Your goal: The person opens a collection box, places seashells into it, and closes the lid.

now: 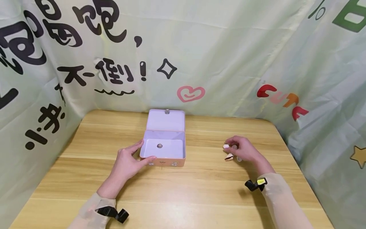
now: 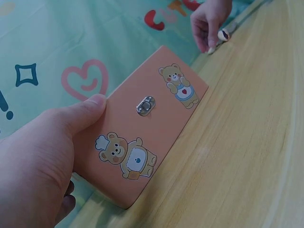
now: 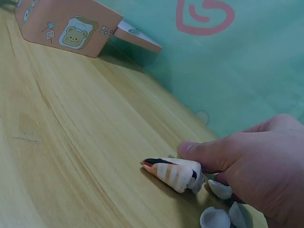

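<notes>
A lidded tin box (image 1: pixel 180 163), lilac inside and orange with bear pictures outside, stands with its lid (image 1: pixel 166 119) raised. Inside lies one small dark, shell-like piece (image 1: pixel 159 146). My left hand (image 1: pixel 128 162) grips the box's left front corner, its thumb on the front wall beside the metal clasp (image 2: pixel 146 105). At the right, my right hand (image 1: pixel 243 148) pinches a white shell (image 1: pixel 226 146) between thumb and forefinger. Below those fingers rests a striped cone shell (image 3: pixel 173 175). Several white shells (image 3: pixel 215 218) lie under the palm, partly hidden.
The wooden table (image 1: pixel 200 197) carries the box and the shells. A pale printed curtain (image 1: pixel 228 63) hangs behind it and along both sides. Black wrist cameras (image 1: pixel 114 213) sit on both sleeves.
</notes>
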A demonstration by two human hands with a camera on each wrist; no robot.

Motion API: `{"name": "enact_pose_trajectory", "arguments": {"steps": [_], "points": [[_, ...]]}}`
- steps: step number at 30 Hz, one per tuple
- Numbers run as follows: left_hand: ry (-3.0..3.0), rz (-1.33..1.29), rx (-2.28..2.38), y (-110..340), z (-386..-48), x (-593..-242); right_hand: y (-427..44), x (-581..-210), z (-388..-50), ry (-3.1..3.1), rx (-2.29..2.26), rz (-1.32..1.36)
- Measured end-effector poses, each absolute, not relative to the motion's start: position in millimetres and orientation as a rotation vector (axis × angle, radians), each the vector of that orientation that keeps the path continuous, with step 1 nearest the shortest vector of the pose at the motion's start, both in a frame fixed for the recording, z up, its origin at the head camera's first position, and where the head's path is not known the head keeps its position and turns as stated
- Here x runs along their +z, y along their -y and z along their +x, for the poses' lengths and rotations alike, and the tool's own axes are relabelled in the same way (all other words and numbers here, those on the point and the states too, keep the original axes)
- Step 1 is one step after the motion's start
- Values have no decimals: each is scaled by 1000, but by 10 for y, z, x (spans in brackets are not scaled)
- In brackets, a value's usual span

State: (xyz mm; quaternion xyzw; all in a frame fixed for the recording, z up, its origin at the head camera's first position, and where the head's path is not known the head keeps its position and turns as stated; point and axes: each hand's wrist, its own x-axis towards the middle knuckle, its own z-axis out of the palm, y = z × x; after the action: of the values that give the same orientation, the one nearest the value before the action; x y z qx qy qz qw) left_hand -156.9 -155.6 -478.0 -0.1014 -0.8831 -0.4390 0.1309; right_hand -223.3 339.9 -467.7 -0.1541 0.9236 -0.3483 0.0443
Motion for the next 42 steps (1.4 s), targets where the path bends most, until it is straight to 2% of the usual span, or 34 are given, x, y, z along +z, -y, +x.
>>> {"name": "enact_pose_trajectory", "arguments": {"steps": [9, 16, 42], "points": [[2569, -289, -1269, 1551, -1580, -4769, -3425, -4696, -2256, -2826, -1070, -544], [2568, -296, -1267, 1539, -1592, -4757, -3405, -4644, -2233, -2797, -1141, -488], [2596, -261, -1290, 1555, -1575, -4780, -3071, -4191, -2250, -2824, -1137, -606]]}}
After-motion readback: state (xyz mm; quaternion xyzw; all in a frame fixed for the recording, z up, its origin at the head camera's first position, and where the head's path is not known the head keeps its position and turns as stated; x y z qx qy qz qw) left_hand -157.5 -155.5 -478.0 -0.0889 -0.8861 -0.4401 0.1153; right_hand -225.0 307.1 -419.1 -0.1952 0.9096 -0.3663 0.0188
